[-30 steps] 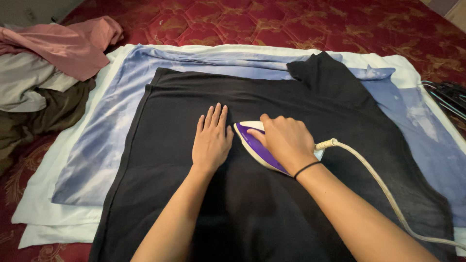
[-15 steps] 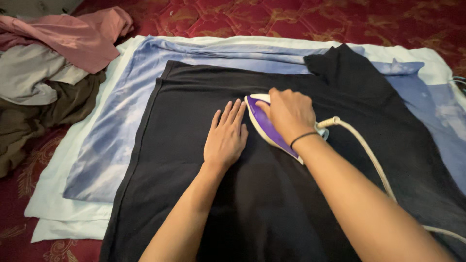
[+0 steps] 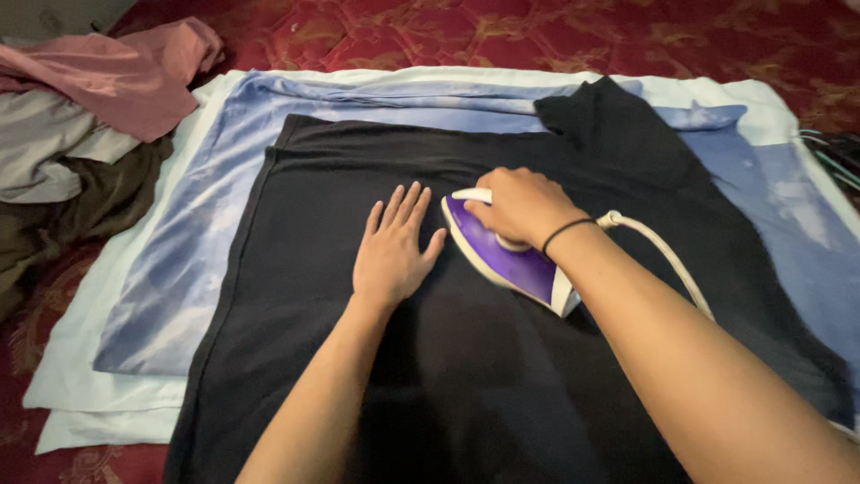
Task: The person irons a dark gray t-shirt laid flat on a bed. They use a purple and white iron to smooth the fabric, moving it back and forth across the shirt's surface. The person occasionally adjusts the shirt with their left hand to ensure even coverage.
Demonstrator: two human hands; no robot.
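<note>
A black garment [image 3: 358, 170] lies spread flat over a blue and white cloth [image 3: 188, 233] on a red patterned mattress. My right hand [image 3: 520, 204] grips the handle of a purple and white iron [image 3: 506, 255], which rests on the black garment near its middle. The iron's cream cord [image 3: 663, 255] runs off to the right past my forearm. My left hand [image 3: 391, 246] lies flat on the garment with its fingers spread, just left of the iron's tip.
A heap of pink, grey and brown clothes [image 3: 81, 116] sits at the upper left. Dark hangers [image 3: 833, 152] show at the right edge. The red mattress [image 3: 537, 31] extends beyond the cloth at the top.
The iron, held by my right hand, slid up the garment and has since drawn back and turned slightly. My left hand stays flat beside it.
</note>
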